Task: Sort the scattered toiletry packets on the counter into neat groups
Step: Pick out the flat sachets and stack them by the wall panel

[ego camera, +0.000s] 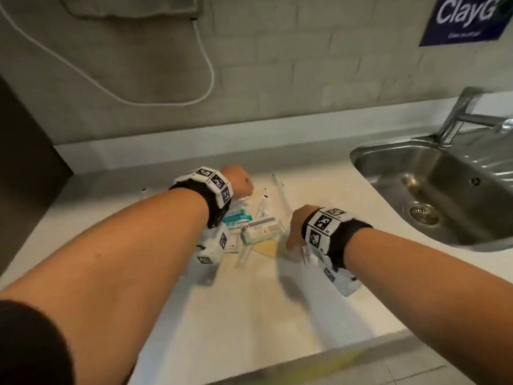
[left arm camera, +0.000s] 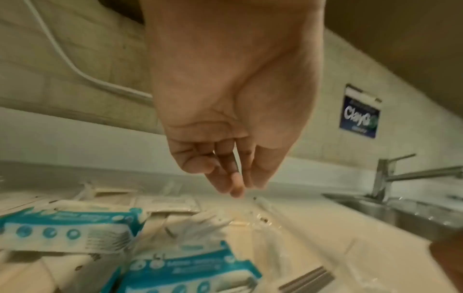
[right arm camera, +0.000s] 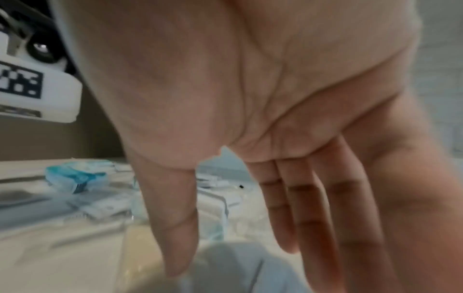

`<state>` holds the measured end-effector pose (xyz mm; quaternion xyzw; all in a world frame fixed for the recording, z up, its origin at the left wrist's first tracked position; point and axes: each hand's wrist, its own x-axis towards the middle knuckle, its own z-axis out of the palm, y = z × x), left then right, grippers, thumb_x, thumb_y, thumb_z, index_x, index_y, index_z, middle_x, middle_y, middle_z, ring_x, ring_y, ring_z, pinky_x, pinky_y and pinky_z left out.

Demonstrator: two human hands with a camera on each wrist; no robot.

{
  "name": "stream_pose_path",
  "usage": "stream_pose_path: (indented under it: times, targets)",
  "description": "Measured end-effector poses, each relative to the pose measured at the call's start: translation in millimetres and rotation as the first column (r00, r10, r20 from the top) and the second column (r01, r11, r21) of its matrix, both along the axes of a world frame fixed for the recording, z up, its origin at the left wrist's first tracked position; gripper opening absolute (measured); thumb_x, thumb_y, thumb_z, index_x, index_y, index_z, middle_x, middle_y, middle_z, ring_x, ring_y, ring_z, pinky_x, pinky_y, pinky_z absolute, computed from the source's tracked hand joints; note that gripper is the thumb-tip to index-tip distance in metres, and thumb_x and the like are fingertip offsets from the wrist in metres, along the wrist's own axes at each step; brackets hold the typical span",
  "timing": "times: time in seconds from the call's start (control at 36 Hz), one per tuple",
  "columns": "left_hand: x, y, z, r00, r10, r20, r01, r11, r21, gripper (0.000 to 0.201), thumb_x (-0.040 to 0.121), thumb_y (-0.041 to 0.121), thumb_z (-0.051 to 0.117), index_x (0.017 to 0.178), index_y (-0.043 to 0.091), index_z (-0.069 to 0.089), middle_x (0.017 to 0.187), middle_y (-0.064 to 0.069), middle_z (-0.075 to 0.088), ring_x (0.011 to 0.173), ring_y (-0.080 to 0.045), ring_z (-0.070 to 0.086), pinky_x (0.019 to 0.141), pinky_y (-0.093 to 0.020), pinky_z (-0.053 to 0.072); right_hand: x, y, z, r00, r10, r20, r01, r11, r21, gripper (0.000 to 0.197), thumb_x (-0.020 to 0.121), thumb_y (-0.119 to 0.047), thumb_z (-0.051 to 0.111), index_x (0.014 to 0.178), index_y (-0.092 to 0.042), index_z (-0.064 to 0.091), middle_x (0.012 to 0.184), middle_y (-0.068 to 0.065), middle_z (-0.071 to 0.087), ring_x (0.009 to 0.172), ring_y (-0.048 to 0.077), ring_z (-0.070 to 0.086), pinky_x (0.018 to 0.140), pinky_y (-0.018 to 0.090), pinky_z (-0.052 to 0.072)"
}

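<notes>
A loose pile of toiletry packets (ego camera: 249, 226) lies mid-counter: teal-and-white packets (ego camera: 238, 218) (left arm camera: 67, 230), a pale green box (ego camera: 261, 232), a clear yellowish packet (ego camera: 266, 248) (right arm camera: 140, 247) and a long clear-wrapped item (ego camera: 280, 190). My left hand (ego camera: 240, 183) (left arm camera: 238, 188) hovers over the far side of the pile, fingers hanging loosely downward and holding nothing. My right hand (ego camera: 295, 229) (right arm camera: 238, 257) is at the pile's right edge, fingers straight and spread, with the thumb close above the yellowish packet. The picture is too blurred to tell whether it touches.
A steel sink (ego camera: 361, 162) with a tap (ego camera: 466, 112) is set into the counter on the right. A white cable (ego camera: 205, 65) hangs on the tiled wall, and a blue sign (ego camera: 466, 18) is at top right. A dark panel (ego camera: 22, 162) bounds the left. Bare counter (ego camera: 249, 315) lies toward me.
</notes>
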<state>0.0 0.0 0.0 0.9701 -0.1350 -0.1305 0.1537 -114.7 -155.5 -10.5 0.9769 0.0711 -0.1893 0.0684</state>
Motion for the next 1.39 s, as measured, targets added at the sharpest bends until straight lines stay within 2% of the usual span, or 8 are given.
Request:
stream_pose_path:
  times: [0.11, 0.33, 0.64, 0.75, 0.83, 0.97, 1.11, 1.39]
  targets:
    - [11, -3, -16, 0.998, 0.069, 0.007, -0.069, 0.990, 0.125, 0.029, 0.096, 0.016, 0.054, 0.121, 0.007, 0.067, 0.126, -0.012, 0.064, 0.108, -0.026, 0.061, 0.098, -0.035, 0.047, -12, -3, -8, 0.997, 0.031, -0.076, -0.035, 0.998, -0.053, 0.027, 0.094, -0.023, 0.054, 0.116, -0.008, 0.060, 0.109, 0.010, 0.061, 0.079, 0.023, 0.044, 0.069, 0.028, 0.042]
    - [34, 6, -49, 0.999, 0.053, 0.009, -0.054, 0.949, 0.311, 0.039, 0.092, 0.039, 0.053, 0.119, 0.011, 0.060, 0.122, -0.009, 0.063, 0.107, -0.031, 0.062, 0.096, -0.041, 0.049, 1, 5, -23, 0.993, -0.038, -0.111, 0.044, 0.998, 0.051, 0.021, 0.089, -0.011, 0.056, 0.106, -0.003, 0.064, 0.084, 0.005, 0.064, 0.082, 0.025, 0.063, 0.071, 0.029, 0.051]
    - [44, 10, -50, 0.993, 0.084, -0.082, -0.068, 0.981, 0.181, 0.048, 0.085, 0.029, 0.074, 0.127, 0.015, 0.057, 0.130, -0.005, 0.060, 0.116, -0.025, 0.058, 0.094, -0.033, 0.047, 26, 4, -16, 0.975, -0.066, -0.211, 0.093, 0.989, 0.118, 0.040, 0.082, -0.019, 0.072, 0.119, -0.008, 0.063, 0.114, 0.010, 0.064, 0.105, 0.026, 0.062, 0.092, 0.033, 0.050]
    - [45, 4, -49, 0.992, 0.054, -0.112, -0.026, 0.971, 0.237, 0.044, 0.087, 0.033, 0.071, 0.122, 0.009, 0.061, 0.124, -0.009, 0.064, 0.113, -0.028, 0.060, 0.091, -0.034, 0.047, 32, 6, -17, 0.961, -0.035, -0.276, 0.042, 0.999, 0.020, 0.029, 0.068, -0.036, 0.079, 0.084, -0.016, 0.066, 0.082, 0.002, 0.067, 0.074, 0.019, 0.062, 0.084, 0.035, 0.056]
    - [45, 4, -48, 0.993, 0.020, -0.119, 0.011, 0.965, 0.260, 0.035, 0.087, 0.034, 0.070, 0.111, 0.009, 0.067, 0.107, -0.013, 0.069, 0.100, -0.028, 0.063, 0.089, -0.034, 0.048, 40, 5, -14, 0.962, -0.003, -0.272, 0.009, 1.000, 0.019, 0.039, 0.070, -0.035, 0.081, 0.096, -0.008, 0.068, 0.088, 0.004, 0.069, 0.076, 0.021, 0.062, 0.083, 0.035, 0.056]
    - [44, 16, -32, 0.998, -0.037, -0.051, 0.040, 0.996, 0.075, 0.013, 0.088, 0.028, 0.067, 0.087, 0.017, 0.060, 0.081, -0.004, 0.058, 0.071, -0.019, 0.051, 0.063, -0.025, 0.042, 57, 6, 13, 0.977, 0.023, -0.211, 0.005, 0.992, 0.128, 0.052, 0.078, -0.035, 0.076, 0.120, -0.008, 0.061, 0.115, 0.006, 0.067, 0.103, 0.023, 0.061, 0.096, 0.035, 0.049]
    - [37, 43, 0, 0.999, -0.002, -0.054, -0.009, 0.978, -0.208, 0.012, 0.085, 0.029, 0.073, 0.087, 0.024, 0.062, 0.088, 0.000, 0.066, 0.084, -0.021, 0.062, 0.077, -0.038, 0.053, 70, 8, 42, 0.996, 0.081, -0.033, -0.066, 0.947, 0.315, 0.046, 0.081, -0.024, 0.075, 0.121, -0.010, 0.058, 0.115, 0.006, 0.065, 0.084, 0.020, 0.058, 0.076, 0.028, 0.048]
    - [-12, 109, 21, 0.985, 0.093, -0.144, -0.157, 0.830, -0.535, 0.034, 0.086, 0.012, 0.072, 0.118, 0.016, 0.061, 0.080, 0.001, 0.074, 0.069, -0.011, 0.067, 0.060, -0.027, 0.051, 102, 51, 61, 0.979, 0.116, 0.167, -0.196, 0.752, 0.630, 0.036, 0.073, -0.022, 0.082, 0.100, -0.020, 0.060, 0.094, -0.004, 0.061, 0.080, 0.013, 0.055, 0.057, 0.017, 0.039]
